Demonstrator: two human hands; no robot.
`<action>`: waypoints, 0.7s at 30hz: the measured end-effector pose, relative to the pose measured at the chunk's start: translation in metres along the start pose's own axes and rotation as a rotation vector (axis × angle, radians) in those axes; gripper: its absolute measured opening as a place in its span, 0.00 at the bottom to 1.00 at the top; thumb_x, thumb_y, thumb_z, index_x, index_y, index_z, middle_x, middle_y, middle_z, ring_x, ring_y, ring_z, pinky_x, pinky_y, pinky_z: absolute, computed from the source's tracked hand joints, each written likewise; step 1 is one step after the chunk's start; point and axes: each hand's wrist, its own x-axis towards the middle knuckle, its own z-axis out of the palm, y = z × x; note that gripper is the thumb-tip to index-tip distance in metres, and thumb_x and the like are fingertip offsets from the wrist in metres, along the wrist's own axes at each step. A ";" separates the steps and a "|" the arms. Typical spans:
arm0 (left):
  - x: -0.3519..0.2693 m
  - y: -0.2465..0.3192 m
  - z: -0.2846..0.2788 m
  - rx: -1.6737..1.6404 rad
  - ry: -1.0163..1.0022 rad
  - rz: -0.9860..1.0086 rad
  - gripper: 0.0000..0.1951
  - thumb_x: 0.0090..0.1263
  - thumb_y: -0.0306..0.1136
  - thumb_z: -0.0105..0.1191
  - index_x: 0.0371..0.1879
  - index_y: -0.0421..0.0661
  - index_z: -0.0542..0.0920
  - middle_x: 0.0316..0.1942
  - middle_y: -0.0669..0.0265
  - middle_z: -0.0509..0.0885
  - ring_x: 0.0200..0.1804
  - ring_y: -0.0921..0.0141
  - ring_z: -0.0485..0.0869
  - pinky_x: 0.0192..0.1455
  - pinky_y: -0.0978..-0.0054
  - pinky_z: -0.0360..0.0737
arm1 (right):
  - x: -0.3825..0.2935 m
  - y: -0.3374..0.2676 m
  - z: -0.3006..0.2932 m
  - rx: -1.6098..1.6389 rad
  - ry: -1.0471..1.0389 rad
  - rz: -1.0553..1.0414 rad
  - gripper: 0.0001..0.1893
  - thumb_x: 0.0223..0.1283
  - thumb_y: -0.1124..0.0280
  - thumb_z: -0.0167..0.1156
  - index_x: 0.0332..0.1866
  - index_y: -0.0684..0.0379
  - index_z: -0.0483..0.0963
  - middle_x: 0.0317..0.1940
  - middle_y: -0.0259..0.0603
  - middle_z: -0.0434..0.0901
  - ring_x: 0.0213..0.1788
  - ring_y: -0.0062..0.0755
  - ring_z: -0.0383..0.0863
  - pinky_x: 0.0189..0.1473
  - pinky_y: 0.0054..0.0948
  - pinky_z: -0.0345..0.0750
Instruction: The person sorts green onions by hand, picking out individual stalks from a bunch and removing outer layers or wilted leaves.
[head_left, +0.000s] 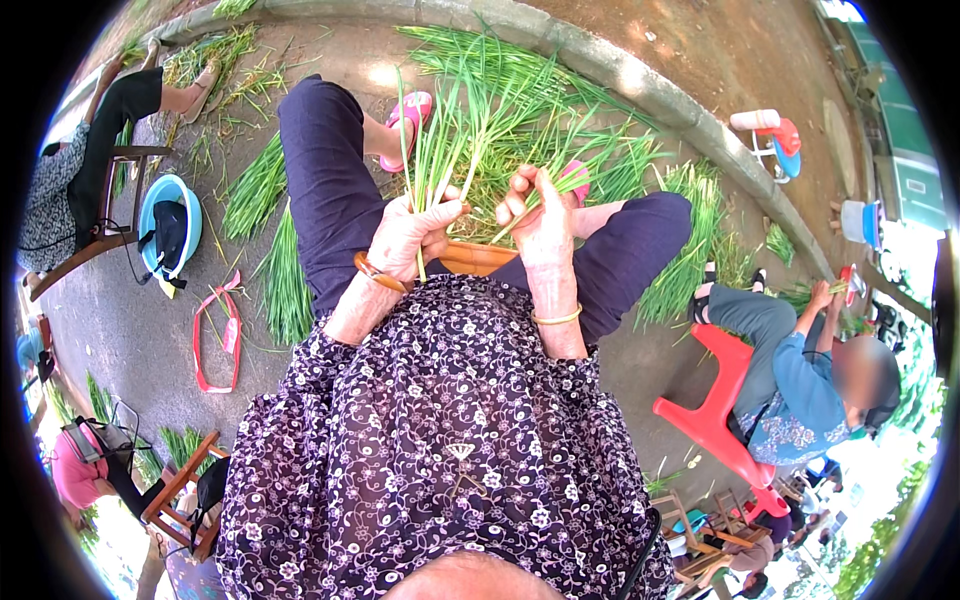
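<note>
My left hand (416, 229), with a brown bangle at its wrist, grips a small bunch of green stalks with pale lower ends (442, 154), held upright between thumb and fingers. To its right, my right hand (538, 206) has its fingers curled around more green stalks (574, 178), which point up and to the right. A pale bangle circles that wrist. Both hands are above my lap, a short gap apart. Beyond them, a large heap of long green stalks (517, 71) lies on the ground, with yellowed trimmings (480, 191) between my feet.
More green bundles (259, 187) lie beside my knees. At the left are a blue basin (196, 217) holding a black bag and a red strap (196, 349) on the pavement. A person sits on a red plastic stool (720, 390) at the right. A stone kerb (667, 97) curves beyond the heap.
</note>
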 end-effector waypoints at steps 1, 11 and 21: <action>0.001 0.000 0.000 -0.002 -0.010 0.006 0.08 0.56 0.24 0.54 0.35 0.42 0.74 0.28 0.66 0.80 0.11 0.87 0.58 0.10 0.91 0.54 | 0.001 0.003 -0.002 0.041 0.018 0.030 0.11 0.61 0.65 0.47 0.36 0.63 0.70 0.25 0.36 0.71 0.20 0.24 0.68 0.24 0.27 0.71; -0.002 0.000 0.007 0.078 -0.009 -0.003 0.09 0.53 0.25 0.59 0.33 0.43 0.76 0.20 0.74 0.76 0.10 0.86 0.58 0.10 0.88 0.50 | 0.001 0.024 0.008 -0.070 -0.071 0.121 0.13 0.60 0.64 0.48 0.41 0.64 0.71 0.35 0.41 0.75 0.37 0.29 0.75 0.39 0.26 0.74; -0.002 -0.002 0.010 0.168 -0.003 0.032 0.07 0.51 0.25 0.60 0.28 0.43 0.78 0.16 0.76 0.73 0.10 0.86 0.59 0.10 0.88 0.50 | 0.002 0.028 0.006 -0.058 -0.102 0.099 0.14 0.60 0.65 0.49 0.41 0.66 0.71 0.33 0.40 0.75 0.33 0.28 0.75 0.36 0.25 0.75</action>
